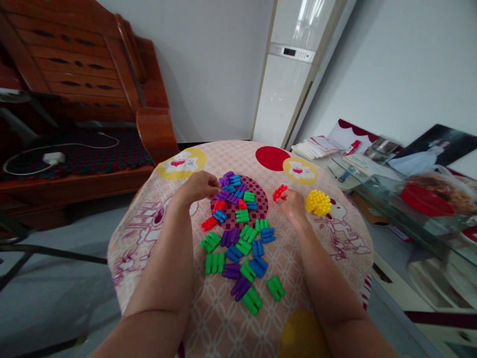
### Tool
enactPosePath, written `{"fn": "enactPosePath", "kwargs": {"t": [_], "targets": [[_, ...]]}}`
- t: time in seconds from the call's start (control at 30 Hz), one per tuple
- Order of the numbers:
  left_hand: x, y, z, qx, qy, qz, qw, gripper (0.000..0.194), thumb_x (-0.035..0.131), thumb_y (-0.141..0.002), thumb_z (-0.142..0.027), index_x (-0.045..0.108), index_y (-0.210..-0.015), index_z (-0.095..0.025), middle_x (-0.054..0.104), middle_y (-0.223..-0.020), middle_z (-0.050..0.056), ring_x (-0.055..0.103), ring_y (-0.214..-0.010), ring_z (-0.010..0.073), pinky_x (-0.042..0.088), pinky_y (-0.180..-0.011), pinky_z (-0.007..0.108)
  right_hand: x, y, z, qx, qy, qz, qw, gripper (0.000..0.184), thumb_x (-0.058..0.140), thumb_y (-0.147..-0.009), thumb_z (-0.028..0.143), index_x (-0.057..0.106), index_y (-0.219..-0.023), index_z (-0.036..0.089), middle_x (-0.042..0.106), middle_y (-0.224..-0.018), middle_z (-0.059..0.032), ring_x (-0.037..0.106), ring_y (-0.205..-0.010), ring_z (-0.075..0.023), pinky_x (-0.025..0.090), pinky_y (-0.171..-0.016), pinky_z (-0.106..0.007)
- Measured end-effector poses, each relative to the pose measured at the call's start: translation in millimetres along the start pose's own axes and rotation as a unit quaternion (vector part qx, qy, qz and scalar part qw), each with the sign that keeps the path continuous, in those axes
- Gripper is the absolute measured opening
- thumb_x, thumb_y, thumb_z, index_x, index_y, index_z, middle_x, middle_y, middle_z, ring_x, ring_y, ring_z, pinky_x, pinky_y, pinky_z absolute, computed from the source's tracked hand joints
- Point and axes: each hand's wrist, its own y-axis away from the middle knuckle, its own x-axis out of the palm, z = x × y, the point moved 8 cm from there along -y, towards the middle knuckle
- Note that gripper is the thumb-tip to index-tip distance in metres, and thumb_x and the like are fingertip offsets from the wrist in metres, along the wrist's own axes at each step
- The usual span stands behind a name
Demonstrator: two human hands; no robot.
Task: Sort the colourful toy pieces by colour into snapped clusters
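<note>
My left hand (202,187) is at the left edge of a loose pile of plastic building blocks, its fingers closed together beside the purple blocks (227,197). Whether anything is pinched in it is hidden. My right hand (293,205) has its fingers closed on red building blocks (279,192), a small joined cluster on the tablecloth. Just right of that hand sits a bigger cluster of yellow blocks (318,203). Green blocks (214,263), blue blocks (258,266) and a few red blocks (209,223) lie scattered between my arms.
A patterned cloth covers the round table (208,318). Behind it on the left stands a wooden bench (156,132), with a tall white air conditioner (279,94) against the wall. At right, a glass shelf (395,204) holds papers, a red bowl (428,200) and bagged items.
</note>
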Motion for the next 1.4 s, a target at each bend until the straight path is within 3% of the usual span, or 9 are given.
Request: {"fn": "enactPosePath", "kwargs": {"t": [0.07,0.17,0.37,0.57,0.9,1.03,1.17,1.23,1.4], "targets": [[9.0,1,0,0.014,-0.024,0.063,0.998,0.012,0.062,-0.063,-0.026,0.070,-0.065,-0.018,0.067,-0.056,0.001,0.061,-0.056,0.0147,0.046,-0.057,0.023,-4,0,-1,0.008,0.001,-0.018,1.000,0.018,0.063,-0.081,0.027,0.075,-0.091,0.018,0.074,-0.083,-0.0078,0.065,-0.075,-0.0202,0.043,-0.068,-0.028],[21.2,-1,-13,0.044,-0.049,0.091,0.994,0.016,0.061,-0.065,-0.024,0.074,-0.072,-0.018,0.068,-0.059,0.000,0.062,-0.059,0.0153,0.045,-0.058,0.023,-8,1,0,0.000,0.008,-0.043,0.999,0.019,0.060,-0.084,0.026,0.074,-0.094,0.019,0.075,-0.085,-0.0078,0.065,-0.077,-0.0202,0.044,-0.070,-0.028],[59.0,-16,-51,0.104,-0.129,0.048,0.985,0.025,0.062,-0.079,-0.031,0.079,-0.095,-0.021,0.072,-0.074,0.003,0.064,-0.074,0.0183,0.046,-0.070,0.026,-20,0,-4,0.011,-0.008,-0.071,0.997,0.019,0.056,-0.084,0.024,0.074,-0.089,0.020,0.075,-0.084,-0.0079,0.066,-0.079,-0.0211,0.045,-0.072,-0.028],[82.8,-27,-46,0.056,-0.182,0.025,0.981,0.022,0.070,-0.076,-0.036,0.077,-0.085,-0.017,0.072,-0.081,0.009,0.065,-0.083,0.0243,0.046,-0.074,0.031,-30,1,-3,0.006,-0.038,-0.093,0.995,0.024,0.051,-0.087,0.026,0.074,-0.090,0.019,0.076,-0.086,-0.0095,0.066,-0.082,-0.0218,0.045,-0.074,-0.028],[90.8,-23,-52,0.035,-0.170,0.025,0.984,0.033,0.074,-0.072,-0.030,0.075,-0.101,-0.017,0.075,-0.091,0.008,0.068,-0.088,0.0255,0.049,-0.076,0.031,-24,4,1,-0.006,-0.095,-0.112,0.989,0.025,0.052,-0.086,0.029,0.074,-0.090,0.019,0.075,-0.085,-0.0074,0.065,-0.080,-0.0206,0.046,-0.075,-0.028],[97.6,-20,-55,0.043,-0.129,0.068,0.988,0.035,0.070,-0.073,-0.023,0.075,-0.107,-0.015,0.075,-0.087,0.006,0.068,-0.080,0.0215,0.048,-0.069,0.027,-38,1,-23,0.037,-0.156,-0.192,0.968,0.028,0.049,-0.085,0.030,0.073,-0.090,0.015,0.074,-0.085,-0.0102,0.065,-0.079,-0.0221,0.048,-0.078,-0.030],[93.4,-19,-60,0.060,-0.094,0.058,0.992,0.036,0.064,-0.074,-0.020,0.077,-0.107,-0.013,0.076,-0.088,0.006,0.068,-0.078,0.0193,0.046,-0.066,0.026,-39,1,-52,0.099,-0.191,-0.250,0.944,0.036,0.043,-0.086,0.031,0.071,-0.101,0.012,0.074,-0.096,-0.0144,0.067,-0.088,-0.0239,0.049,-0.084,-0.032],[89.2,-20,-62,0.072,-0.071,0.036,0.994,0.031,0.062,-0.075,-0.022,0.078,-0.100,-0.013,0.076,-0.087,0.006,0.067,-0.077,0.0190,0.046,-0.067,0.026,-31,-2,-58,0.098,-0.206,-0.244,0.943,0.041,0.040,-0.088,0.033,0.070,-0.106,0.012,0.073,-0.105,-0.0167,0.066,-0.097,-0.0242,0.049,-0.088,-0.032],[78.0,-24,-63,0.091,-0.017,-0.031,0.995,0.025,0.060,-0.074,-0.024,0.077,-0.090,-0.014,0.076,-0.084,0.005,0.067,-0.078,0.0183,0.048,-0.068,0.025,10,-13,-66,0.077,-0.271,-0.155,0.947,0.056,0.029,-0.096,0.049,0.069,-0.112,0.013,0.073,-0.115,-0.0169,0.065,-0.109,-0.0237,0.050,-0.093,-0.033]]}}
